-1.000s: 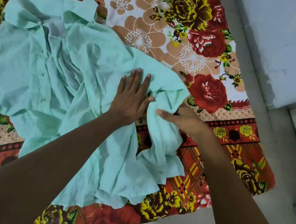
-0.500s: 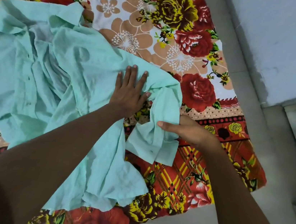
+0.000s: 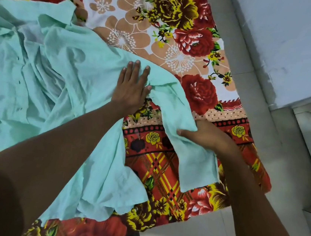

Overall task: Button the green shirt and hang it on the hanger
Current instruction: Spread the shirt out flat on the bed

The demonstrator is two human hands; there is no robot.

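One crumpled mint-green cotton shirt [image 3: 61,77], unbuttoned | one floral bedsheet [image 3: 180,42] | left hand [image 3: 131,90] flat, fingers spread, pressing | right hand [image 3: 205,137] pinching sleeve

Sleeve drawn out
The right hand [image 3: 205,136] now grips the green shirt [image 3: 61,77] sleeve [image 3: 191,154] farther from the left hand's fingertips [image 3: 137,62], sleeve stretched straighter.

no readable text, labels, brands or numbers anywhere; only floral print on the bedsheet [image 3: 180,42].
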